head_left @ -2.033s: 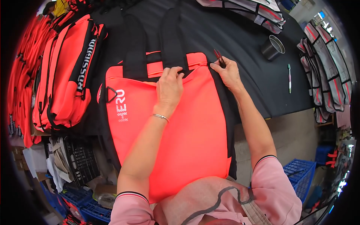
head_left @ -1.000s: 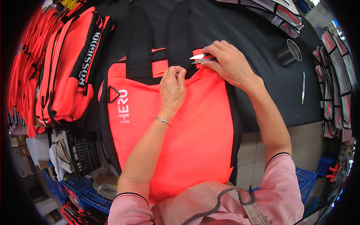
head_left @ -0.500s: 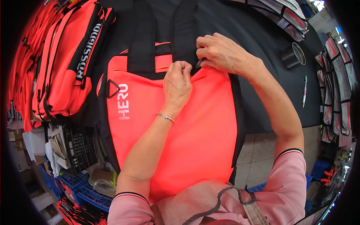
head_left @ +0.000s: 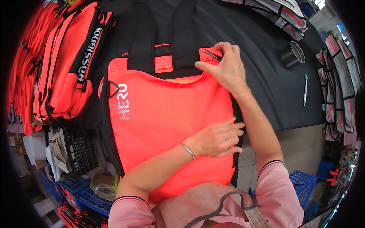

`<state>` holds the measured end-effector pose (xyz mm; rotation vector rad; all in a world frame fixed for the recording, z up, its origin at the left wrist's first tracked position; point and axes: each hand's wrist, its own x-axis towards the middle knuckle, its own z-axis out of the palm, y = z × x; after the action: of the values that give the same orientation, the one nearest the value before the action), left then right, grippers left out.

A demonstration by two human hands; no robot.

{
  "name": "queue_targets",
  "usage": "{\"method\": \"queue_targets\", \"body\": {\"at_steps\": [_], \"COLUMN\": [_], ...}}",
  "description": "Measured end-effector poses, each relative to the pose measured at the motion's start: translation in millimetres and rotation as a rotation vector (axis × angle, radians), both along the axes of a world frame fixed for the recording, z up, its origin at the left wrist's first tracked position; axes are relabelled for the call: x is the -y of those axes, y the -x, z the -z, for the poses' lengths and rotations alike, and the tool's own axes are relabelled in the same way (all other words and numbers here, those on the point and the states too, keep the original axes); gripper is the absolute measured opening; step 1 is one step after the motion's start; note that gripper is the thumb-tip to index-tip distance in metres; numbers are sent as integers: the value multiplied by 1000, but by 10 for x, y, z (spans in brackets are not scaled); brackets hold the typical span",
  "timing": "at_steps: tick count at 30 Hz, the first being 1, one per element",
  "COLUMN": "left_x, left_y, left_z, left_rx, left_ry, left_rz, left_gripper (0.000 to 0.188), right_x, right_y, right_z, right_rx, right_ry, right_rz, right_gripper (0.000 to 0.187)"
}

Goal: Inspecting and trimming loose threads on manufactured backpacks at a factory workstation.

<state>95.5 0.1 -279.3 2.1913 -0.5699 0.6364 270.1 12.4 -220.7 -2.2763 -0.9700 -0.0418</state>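
Note:
A bright red-orange backpack (head_left: pixel 171 110) with black edges lies flat in front of me, its black shoulder straps (head_left: pixel 142 41) stretching away toward the far side. My left hand (head_left: pixel 218 140) rests palm down on the bag's lower right part, fingers stretched out and holding nothing. At the top right corner of the bag is my right hand (head_left: pixel 230 66), thumb and fingertips apart. Dark pointed thread snips (head_left: pixel 213 54) stick out from between its thumb and fingers, their handle hidden in the palm. The bag's top edge gapes in a shallow curve beside the straps.
Red-orange bags (head_left: pixel 62 68) are piled at the left. On the black table cover (head_left: pixel 262 95) stand a dark round cup (head_left: pixel 292 55) and a toothbrush (head_left: pixel 305 90). Grey bags (head_left: pixel 338 87) hang at the right. Blue crates (head_left: pixel 89 197) sit below the table at left.
My left hand has left the bag's top edge and come down to its lower right side, fingers spread. My right hand has shifted slightly, and its snips now show plainly.

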Motion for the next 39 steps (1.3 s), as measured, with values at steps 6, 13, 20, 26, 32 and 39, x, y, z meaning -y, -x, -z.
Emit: {"method": "queue_targets", "body": {"at_steps": [6, 13, 20, 26, 32, 39], "left_x": [-814, -1618, -1787, -1863, -1934, -2084], "left_y": [-192, 375, 35, -328, -493, -566], "left_z": [-425, -627, -363, -156, -73, 44], "left_rx": [236, -393, -330, -140, -94, -138], "left_ry": [-43, -587, 55, -25, -255, -336], "left_rz": [-541, -760, -866, -786, -775, -704], "left_gripper": [10, 21, 15, 13, 6, 8], "right_x": [52, 84, 62, 54, 39, 31], "right_y": [90, 154, 172, 173, 155, 159], "right_z": [234, 345, 387, 380, 392, 373], "right_rx": [-79, -37, 25, 27, 24, 36], "right_ry": [-127, -257, -293, -284, -278, -275], "right_rz": [-25, -43, -61, -33, -32, -35], "right_gripper": [55, 52, 45, 45, 45, 44]}}
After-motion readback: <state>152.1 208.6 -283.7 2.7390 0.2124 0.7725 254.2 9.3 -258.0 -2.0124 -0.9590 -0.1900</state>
